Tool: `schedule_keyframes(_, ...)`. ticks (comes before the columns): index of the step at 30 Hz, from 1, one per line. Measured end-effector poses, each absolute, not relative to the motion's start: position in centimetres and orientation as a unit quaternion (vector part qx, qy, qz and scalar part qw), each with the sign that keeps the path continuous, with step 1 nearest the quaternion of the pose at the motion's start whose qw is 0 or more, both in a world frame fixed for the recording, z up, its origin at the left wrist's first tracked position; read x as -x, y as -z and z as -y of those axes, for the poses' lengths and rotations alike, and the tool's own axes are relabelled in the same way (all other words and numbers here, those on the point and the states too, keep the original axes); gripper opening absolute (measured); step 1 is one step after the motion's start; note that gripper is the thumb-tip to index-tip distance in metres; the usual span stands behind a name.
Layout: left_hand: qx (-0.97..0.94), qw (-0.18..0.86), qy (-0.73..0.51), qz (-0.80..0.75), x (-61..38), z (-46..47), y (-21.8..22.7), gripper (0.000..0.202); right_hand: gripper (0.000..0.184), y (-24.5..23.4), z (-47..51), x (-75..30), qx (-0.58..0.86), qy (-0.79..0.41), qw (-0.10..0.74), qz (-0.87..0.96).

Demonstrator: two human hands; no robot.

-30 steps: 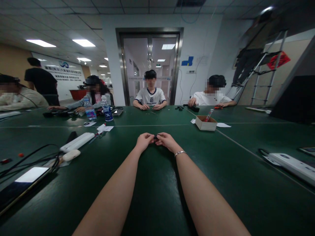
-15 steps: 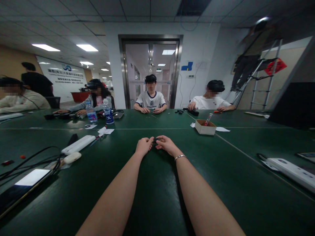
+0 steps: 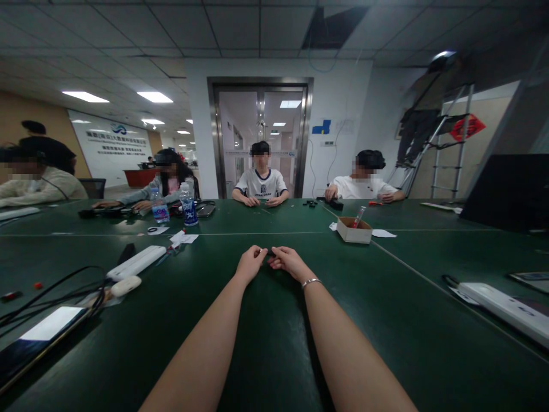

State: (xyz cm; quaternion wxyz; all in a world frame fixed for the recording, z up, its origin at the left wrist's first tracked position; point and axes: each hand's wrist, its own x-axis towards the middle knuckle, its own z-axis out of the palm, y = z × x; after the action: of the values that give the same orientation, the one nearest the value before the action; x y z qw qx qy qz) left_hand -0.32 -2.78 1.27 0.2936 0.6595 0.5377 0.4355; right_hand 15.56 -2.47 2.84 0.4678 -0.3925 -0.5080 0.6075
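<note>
My left hand [image 3: 251, 264] is closed in a pinch above the green table, thumb and fingers pressed together. Just to its right, my right hand [image 3: 292, 264] is also closed, its thumb and forefinger meeting near the left fingertips. A silver bracelet [image 3: 311, 282] circles the right wrist. Between the two sets of fingertips shows a small dark piece [image 3: 270, 252], mostly covered by the fingers and too small to name. It lies against the right fingertips; whether the left fingers also grip a part of it is hidden.
A cardboard box [image 3: 354, 233] with a clear tube stands ahead right. Power strips [image 3: 137, 263], cables and a phone [image 3: 47, 332] lie at left; another white strip [image 3: 506, 306] lies at right. Two bottles [image 3: 189, 206] stand ahead left. Several people sit across the green table [image 3: 274, 349].
The view has tilted up a little, so the scene sits lower. My fingers have shifted slightly around the small dark piece, and less of it shows between them.
</note>
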Motion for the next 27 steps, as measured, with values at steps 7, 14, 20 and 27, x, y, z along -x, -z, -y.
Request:
schedule_keyframes(7, -0.640, 0.332, -0.448, -0.530, 0.27, 2.81, -1.33, 0.035, 0.015, -3.04, 2.60, -15.47, 0.403, -0.607, 0.467, 0.502)
schedule_keyframes(14, -0.638, 0.339, -0.417, -0.551, 0.21, 2.97, -1.69, 0.036, 0.014, -3.09, 2.57, -15.42, 0.410, -0.606, 0.463, 0.500)
schedule_keyframes(20, -0.626, 0.362, -0.456, -0.519, 0.14, 2.86, -1.62, 0.028, 0.016, -2.72, 2.26, -15.47, 0.402, -0.606, 0.467, 0.503)
schedule_keyframes(27, -0.616, 0.363, -0.471, -0.516, 0.04, 2.76, -1.60, 0.021, 0.013, -2.88, 2.40, -15.44, 0.408, -0.602, 0.460, 0.509)
